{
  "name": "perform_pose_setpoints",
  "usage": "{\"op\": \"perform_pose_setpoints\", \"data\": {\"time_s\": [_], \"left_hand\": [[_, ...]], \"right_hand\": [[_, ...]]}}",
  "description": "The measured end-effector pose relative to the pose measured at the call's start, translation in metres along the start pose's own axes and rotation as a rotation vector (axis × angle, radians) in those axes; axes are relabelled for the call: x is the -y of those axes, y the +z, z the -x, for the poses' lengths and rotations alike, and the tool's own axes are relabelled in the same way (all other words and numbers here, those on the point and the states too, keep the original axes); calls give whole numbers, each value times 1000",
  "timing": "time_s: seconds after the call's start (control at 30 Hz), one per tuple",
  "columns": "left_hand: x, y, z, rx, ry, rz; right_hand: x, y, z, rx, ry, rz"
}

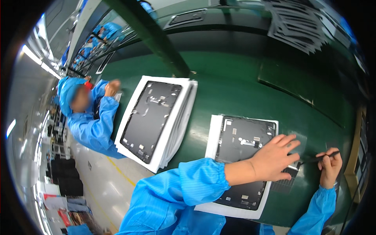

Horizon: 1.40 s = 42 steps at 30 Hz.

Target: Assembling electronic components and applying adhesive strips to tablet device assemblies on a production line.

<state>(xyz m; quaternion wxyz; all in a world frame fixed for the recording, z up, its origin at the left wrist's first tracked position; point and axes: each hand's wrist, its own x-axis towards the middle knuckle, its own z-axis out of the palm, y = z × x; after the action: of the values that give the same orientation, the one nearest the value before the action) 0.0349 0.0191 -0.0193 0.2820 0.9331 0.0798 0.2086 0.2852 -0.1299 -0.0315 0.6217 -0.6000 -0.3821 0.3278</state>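
Observation:
A dark tablet back cover [235,149] lies in front of me on a white foam sheet [212,137]. My left hand [276,158] reaches across it, palm down with fingers spread. Its fingertips extend over a clear sheet with rows of small dark pieces [282,185], just right of the cover. In my right hand [329,168] is a thin black tool, seemingly tweezers [314,159], pinched between the fingers. The tool's tip points left toward the upper edge of the sheet of pieces, near my left fingertips. Whether it touches a piece is too small to tell.
At the left stands a stack of white foam sheets [178,133] topped by another dark cover [150,117]. A co-worker in blue [92,125] sits beyond it. A green post [156,43] rises from the green table [231,84]. Cardboard [354,156] stands along the right edge.

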Motion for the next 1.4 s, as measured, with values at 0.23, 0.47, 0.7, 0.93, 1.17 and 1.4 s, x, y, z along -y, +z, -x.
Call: {"op": "perform_pose_setpoints", "data": {"time_s": [0.23,0.47,0.7,0.93,1.17,1.4], "left_hand": [[-18,-24,21,-74,98,-63],[23,-105,138,-275,-247,-204],[40,-120,172,-339,-317,-222],[47,-118,167,-342,-378,-232],[58,-116,150,-304,-392,-289],[58,-117,147,-252,-409,-296]], "right_hand": [[-14,-30,-16,-104,-52,-80],[8,-4,-8,-27,-138,36],[39,118,-20,147,-111,24],[54,241,-63,433,-68,142],[51,277,-107,535,40,149],[44,286,-119,574,156,89]]}}
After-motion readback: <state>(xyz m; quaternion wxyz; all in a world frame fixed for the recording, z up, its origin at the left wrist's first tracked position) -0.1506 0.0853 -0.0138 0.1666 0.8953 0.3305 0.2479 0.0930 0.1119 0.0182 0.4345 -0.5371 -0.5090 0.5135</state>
